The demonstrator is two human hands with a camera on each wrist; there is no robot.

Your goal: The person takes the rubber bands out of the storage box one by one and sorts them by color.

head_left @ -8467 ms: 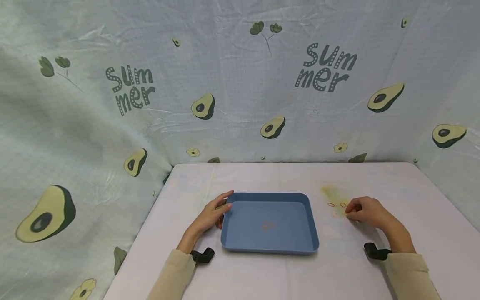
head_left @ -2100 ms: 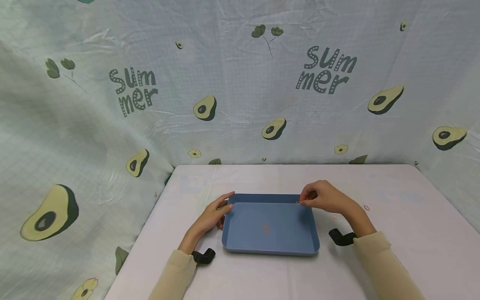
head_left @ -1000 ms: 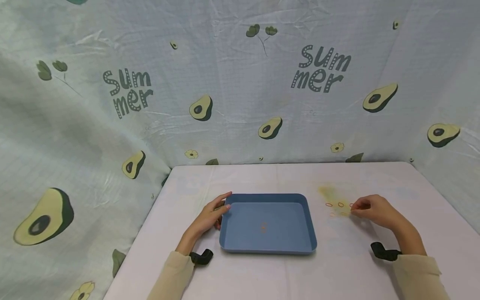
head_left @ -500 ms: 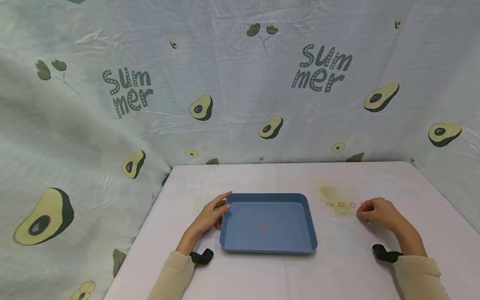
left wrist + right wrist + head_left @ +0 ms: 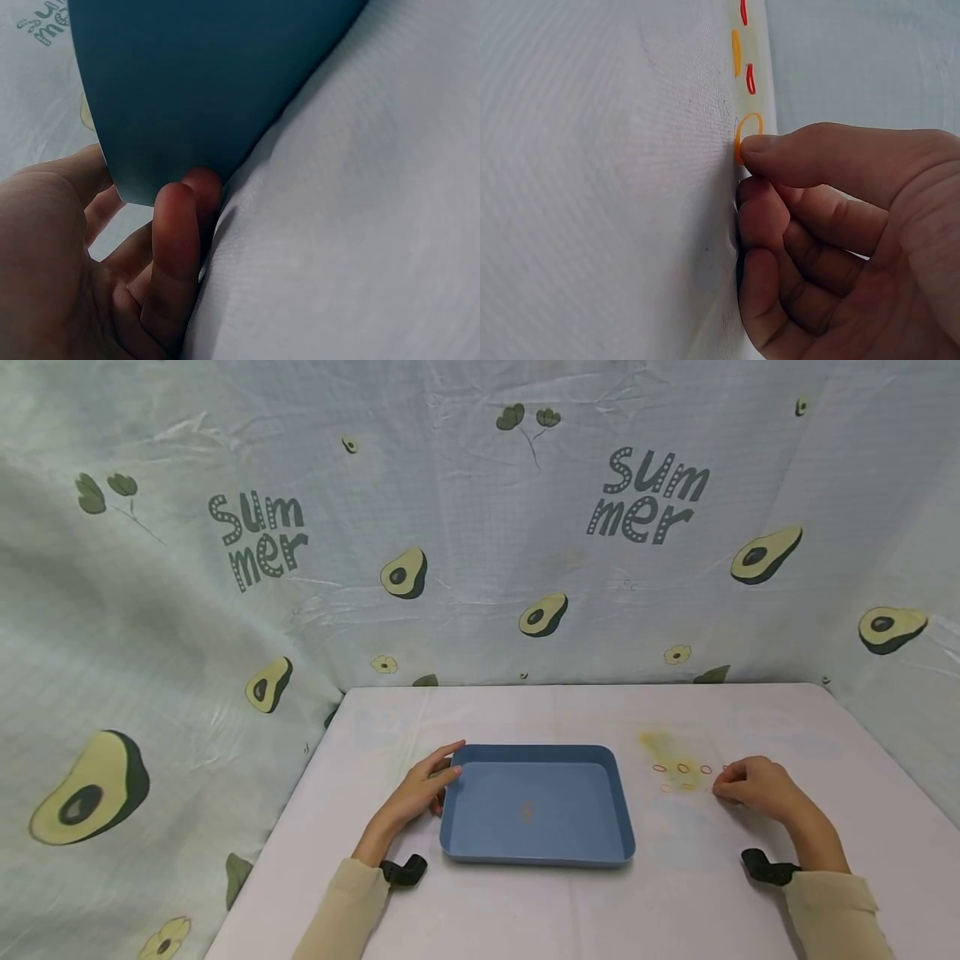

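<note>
In the head view, my left hand (image 5: 418, 783) grips the left side of a shallow blue tray (image 5: 622, 810), thumb over the rim; the left wrist view shows its fingers against the tray wall (image 5: 172, 97). An orange-yellow rubber band (image 5: 760, 121) is pinched by my right hand (image 5: 817, 217), thumb tip on it, its lower part hidden by the fingers. In the head view that right hand (image 5: 761, 783) rests low over the table beside loose rubber bands: red ones (image 5: 683, 768) in a back row, a pale orange one (image 5: 666, 788) and a yellow one (image 5: 687, 787) in front.
Inside the tray is a small faint orange item (image 5: 527, 811), too blurred to tell its kind. A pale cloth covers the table (image 5: 525, 910), with a yellow-green stain (image 5: 660, 743) around the bands. Behind rises a printed curtain (image 5: 465, 527).
About two seconds ago my right hand was at the tray's back right corner pinching something small; it has since moved right, to the bands. My left hand has stayed on the tray.
</note>
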